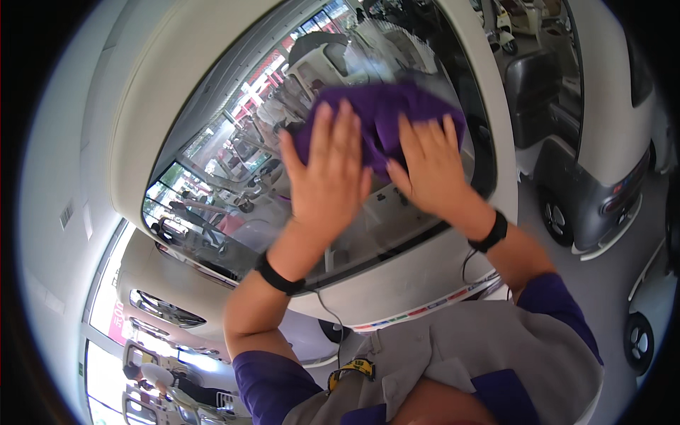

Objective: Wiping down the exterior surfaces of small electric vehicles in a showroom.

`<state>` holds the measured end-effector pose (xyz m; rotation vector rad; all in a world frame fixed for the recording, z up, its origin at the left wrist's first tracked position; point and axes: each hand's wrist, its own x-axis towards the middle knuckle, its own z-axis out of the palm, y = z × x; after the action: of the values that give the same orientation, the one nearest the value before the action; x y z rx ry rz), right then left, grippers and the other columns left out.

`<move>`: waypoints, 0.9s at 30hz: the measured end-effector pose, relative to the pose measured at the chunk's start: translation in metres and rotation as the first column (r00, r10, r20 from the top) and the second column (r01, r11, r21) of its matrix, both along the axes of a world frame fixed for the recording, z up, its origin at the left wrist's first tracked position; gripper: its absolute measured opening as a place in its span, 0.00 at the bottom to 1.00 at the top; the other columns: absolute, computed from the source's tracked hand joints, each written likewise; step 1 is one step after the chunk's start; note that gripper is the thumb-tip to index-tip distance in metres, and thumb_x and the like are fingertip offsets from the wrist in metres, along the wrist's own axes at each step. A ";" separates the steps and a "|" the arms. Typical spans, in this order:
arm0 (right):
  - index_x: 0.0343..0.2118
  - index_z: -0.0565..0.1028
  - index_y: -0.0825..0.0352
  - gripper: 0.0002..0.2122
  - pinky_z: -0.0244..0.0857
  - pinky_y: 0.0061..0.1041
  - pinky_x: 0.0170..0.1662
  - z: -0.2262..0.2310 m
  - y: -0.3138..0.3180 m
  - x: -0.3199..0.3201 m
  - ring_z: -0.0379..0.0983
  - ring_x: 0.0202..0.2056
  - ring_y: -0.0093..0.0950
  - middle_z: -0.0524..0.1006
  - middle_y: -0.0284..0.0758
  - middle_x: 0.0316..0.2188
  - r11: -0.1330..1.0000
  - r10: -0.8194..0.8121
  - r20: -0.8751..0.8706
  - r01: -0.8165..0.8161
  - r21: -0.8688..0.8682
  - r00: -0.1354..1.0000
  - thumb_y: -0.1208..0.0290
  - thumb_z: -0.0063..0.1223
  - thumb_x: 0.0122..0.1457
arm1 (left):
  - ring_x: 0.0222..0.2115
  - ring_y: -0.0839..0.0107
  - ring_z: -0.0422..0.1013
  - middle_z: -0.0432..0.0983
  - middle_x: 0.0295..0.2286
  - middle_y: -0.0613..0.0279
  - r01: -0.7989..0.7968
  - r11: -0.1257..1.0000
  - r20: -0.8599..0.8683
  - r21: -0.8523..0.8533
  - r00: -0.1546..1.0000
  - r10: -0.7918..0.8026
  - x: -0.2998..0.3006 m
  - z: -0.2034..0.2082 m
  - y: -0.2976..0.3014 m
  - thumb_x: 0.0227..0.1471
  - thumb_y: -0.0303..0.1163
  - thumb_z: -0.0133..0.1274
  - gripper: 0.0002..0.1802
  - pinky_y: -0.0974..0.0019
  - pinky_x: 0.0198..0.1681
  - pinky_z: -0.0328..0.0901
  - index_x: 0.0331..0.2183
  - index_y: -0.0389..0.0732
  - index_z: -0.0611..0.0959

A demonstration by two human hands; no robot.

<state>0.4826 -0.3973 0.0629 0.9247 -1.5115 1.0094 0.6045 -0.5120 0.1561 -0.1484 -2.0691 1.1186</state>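
Passable leftward from left grip (326,166) over window glass (234,184), out to pale surround (134,134). Passable also between left forearm (244,312) and right forearm (520,258), low over same glass; crossed farther down by thin cord (341,333) hanging from left wristband (276,276). Tight between left grip and right grip (433,170). Blocked just ahead of both by bunched purple cloth (386,117). Short of room rightward: hemmed in by dark window border (482,99).
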 end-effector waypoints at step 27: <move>0.51 0.69 0.71 0.28 0.49 0.53 0.60 0.072 0.005 0.027 0.63 0.52 0.48 0.70 0.46 0.45 0.980 0.094 -0.183 -0.058 0.192 0.979 0.72 0.58 0.43 | 0.48 0.48 0.70 0.76 0.43 0.45 0.238 0.971 0.008 -0.032 0.971 -0.238 0.029 0.022 -0.010 0.46 0.35 0.50 0.22 0.46 0.56 0.61 0.40 0.29 0.82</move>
<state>0.5091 -0.3925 0.1351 1.1860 -1.4336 0.8167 0.6335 -0.5225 0.1779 -0.4047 -1.9760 1.0050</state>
